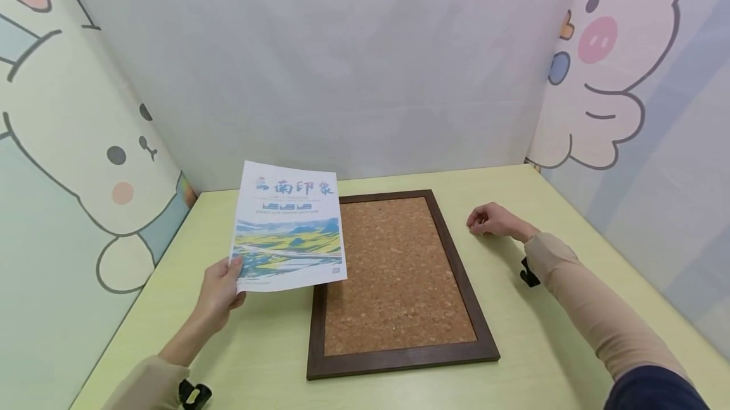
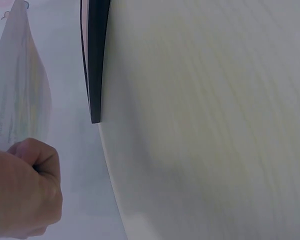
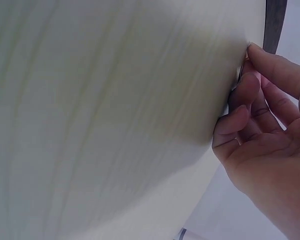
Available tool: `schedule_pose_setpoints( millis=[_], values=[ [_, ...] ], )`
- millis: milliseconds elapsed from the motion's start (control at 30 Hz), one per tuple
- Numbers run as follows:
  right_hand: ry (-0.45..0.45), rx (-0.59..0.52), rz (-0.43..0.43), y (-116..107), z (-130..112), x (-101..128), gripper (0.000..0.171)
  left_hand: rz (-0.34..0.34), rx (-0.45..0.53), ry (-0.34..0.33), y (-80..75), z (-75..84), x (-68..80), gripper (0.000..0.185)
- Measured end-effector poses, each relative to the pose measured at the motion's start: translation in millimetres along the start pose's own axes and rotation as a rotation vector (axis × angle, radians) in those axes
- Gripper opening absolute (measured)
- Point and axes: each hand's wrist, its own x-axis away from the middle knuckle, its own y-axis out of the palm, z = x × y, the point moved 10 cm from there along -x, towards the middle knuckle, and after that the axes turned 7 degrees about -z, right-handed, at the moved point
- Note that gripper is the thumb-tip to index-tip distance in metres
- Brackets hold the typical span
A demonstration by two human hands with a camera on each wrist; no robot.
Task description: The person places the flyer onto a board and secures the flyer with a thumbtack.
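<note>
Sleeves of beige cloth (image 1: 595, 315) come in at both sides from where the person is, a dark clip-like piece (image 1: 195, 394) showing beneath each wrist. From where I stand, the left hand (image 1: 219, 293) has hold of a printed sheet (image 1: 288, 232) by its lower left edge, the grip closed on it with the thumb over the front; held so near the corner, I'd judge, the large Chinese heading and the painted green-and-blue landscape are left uncovered and facing the wearer. The sheet is raised and tilted above the table, overlapping the upper left part of a corkboard (image 1: 399, 277) whose dark brown frame (image 1: 407, 354) lies flat, probably set centrally so that either arm can reach it. Beyond its right side, apart from the frame, the right hand (image 1: 495, 220) is at the table surface, fingers curled and thumb near the fingertips; whether that grip has something small in it I cannot tell. Under everything runs a pale yellow-green table (image 1: 256, 359) with faint wood grain, softly shadowed below the arms. Side panels carry a rabbit-like cartoon (image 1: 80, 150) on the left and a white pig-snouted one (image 1: 599, 74) on the right, and a plain greyish backdrop (image 1: 353, 80) closes off the far end.
</note>
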Motion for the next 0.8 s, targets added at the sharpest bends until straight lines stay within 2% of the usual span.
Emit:
schedule_pose_setpoints(
  millis=[800],
  values=[
    [0.039,0.004,0.002,0.1,-1.6,3.9,0.018,-0.013,0.064,0.039,47.3,13.1,-3.2,0.047]
  ],
)
